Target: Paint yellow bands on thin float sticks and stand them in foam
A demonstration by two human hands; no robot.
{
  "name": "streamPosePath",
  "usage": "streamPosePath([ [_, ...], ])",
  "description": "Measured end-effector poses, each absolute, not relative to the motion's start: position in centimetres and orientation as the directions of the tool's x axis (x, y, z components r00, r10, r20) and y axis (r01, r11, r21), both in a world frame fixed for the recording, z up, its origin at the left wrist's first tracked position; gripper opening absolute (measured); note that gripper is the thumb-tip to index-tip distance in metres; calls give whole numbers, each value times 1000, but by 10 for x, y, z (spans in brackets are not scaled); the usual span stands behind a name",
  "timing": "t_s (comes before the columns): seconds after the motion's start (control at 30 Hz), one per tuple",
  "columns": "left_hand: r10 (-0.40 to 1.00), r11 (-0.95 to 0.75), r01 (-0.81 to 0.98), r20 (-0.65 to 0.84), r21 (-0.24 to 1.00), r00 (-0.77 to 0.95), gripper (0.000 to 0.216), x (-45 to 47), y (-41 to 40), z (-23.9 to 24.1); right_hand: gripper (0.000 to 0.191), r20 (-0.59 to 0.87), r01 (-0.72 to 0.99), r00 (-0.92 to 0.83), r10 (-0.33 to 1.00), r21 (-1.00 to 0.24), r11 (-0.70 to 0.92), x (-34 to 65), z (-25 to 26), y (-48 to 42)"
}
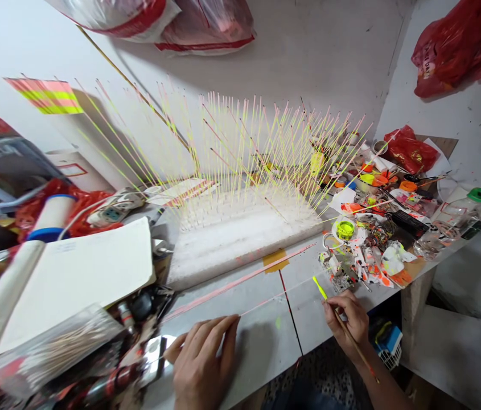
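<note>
White walls (475,148) are meeting in a corner (394,68) behind a pale grey worktable (308,319); a grey support (415,310) is standing beneath its right end, and light is casting soft shadows (142,73) across the rear wall (329,57).

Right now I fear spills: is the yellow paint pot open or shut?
Open: the yellow paint pot shows its bright inside uncovered.

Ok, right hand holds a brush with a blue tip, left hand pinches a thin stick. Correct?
Tip colour's wrong: the head view shows the brush tipped bright yellow. The right hand does hold it, and the left hand pinches the thin stick.
</note>
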State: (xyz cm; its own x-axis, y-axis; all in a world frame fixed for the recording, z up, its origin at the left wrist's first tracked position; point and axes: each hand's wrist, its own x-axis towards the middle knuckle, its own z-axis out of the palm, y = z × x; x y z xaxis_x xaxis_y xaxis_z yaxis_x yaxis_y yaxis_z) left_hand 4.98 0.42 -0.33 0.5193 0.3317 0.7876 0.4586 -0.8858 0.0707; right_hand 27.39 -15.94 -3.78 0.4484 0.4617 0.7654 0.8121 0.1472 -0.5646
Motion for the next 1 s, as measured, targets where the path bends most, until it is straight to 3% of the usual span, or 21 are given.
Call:
streamPosePath([
  [0.57, 332, -892, 445, 790, 85, 516, 8, 50, 5, -4, 6, 710, 746, 558, 430, -656, 116, 273, -38, -164],
  [1.0, 332, -888, 447, 816, 103, 472, 10, 54, 0, 2, 7, 758, 770, 436, 484, -593, 236, 250, -37, -155],
])
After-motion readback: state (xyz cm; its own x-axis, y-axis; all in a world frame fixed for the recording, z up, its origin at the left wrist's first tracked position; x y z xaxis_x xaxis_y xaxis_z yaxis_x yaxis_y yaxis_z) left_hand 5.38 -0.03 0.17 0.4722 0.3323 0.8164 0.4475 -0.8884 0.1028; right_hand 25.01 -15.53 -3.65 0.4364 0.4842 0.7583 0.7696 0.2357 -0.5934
